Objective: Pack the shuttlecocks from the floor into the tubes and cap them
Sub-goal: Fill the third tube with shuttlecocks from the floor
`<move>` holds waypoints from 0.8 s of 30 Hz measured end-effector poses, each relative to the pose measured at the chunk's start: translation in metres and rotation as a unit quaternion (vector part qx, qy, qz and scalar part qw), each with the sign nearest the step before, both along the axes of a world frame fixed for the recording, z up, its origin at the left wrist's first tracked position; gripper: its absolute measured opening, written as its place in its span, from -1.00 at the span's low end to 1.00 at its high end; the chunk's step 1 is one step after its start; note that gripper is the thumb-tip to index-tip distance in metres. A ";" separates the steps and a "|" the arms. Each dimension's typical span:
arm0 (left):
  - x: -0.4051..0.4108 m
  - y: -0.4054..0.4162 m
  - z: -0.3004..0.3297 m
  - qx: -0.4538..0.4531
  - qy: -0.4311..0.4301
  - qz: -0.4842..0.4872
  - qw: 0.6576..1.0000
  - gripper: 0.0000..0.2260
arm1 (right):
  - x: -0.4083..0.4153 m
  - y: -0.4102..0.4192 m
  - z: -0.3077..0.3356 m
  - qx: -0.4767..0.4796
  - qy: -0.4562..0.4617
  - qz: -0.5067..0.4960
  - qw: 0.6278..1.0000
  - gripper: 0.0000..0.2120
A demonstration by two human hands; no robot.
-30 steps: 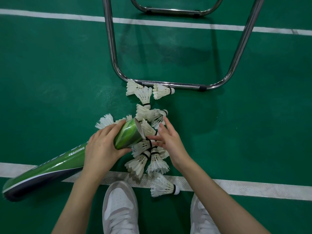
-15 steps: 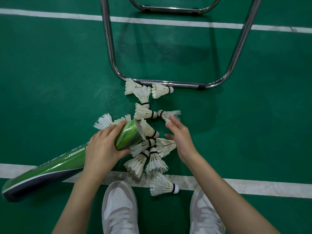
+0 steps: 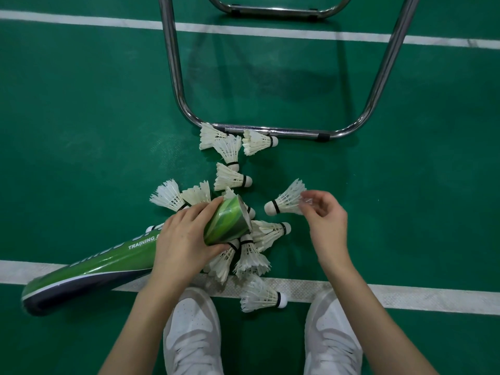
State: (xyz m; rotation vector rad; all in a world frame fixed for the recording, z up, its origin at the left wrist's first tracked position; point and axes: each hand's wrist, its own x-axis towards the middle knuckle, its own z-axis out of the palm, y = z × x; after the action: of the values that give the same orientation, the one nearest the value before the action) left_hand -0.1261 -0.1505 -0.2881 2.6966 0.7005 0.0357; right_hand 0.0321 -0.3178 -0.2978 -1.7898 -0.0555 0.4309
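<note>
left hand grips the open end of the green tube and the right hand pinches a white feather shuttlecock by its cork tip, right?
Not quite. In the head view the right hand pinches the white feather shuttlecock by its feather skirt; the cork tip points left toward the tube. The left hand does grip the green cardboard tube near its open end.

Green-streaked tube [image 3: 228, 221], white shuttlecocks [image 3: 232, 178], green floor [image 3: 81, 117].
</note>
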 end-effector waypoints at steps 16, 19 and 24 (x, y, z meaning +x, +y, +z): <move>0.011 -0.018 0.001 0.016 0.003 -0.019 1.000 -0.17 | -0.052 0.013 0.025 0.108 0.093 0.149 0.979 -0.91; 0.010 -0.018 0.000 0.018 -0.001 -0.022 1.000 -0.17 | -0.052 0.011 0.023 0.047 0.062 0.185 0.980 -0.82; 0.011 -0.020 -0.001 0.024 -0.004 -0.029 0.999 -0.18 | -0.055 0.015 0.023 0.008 0.046 0.193 0.980 -0.72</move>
State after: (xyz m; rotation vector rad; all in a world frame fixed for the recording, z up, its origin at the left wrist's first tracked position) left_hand -0.1148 -0.1707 -0.2889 2.7591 0.6264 0.0498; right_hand -0.0225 -0.3026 -0.2744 -1.7424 -0.3441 0.7870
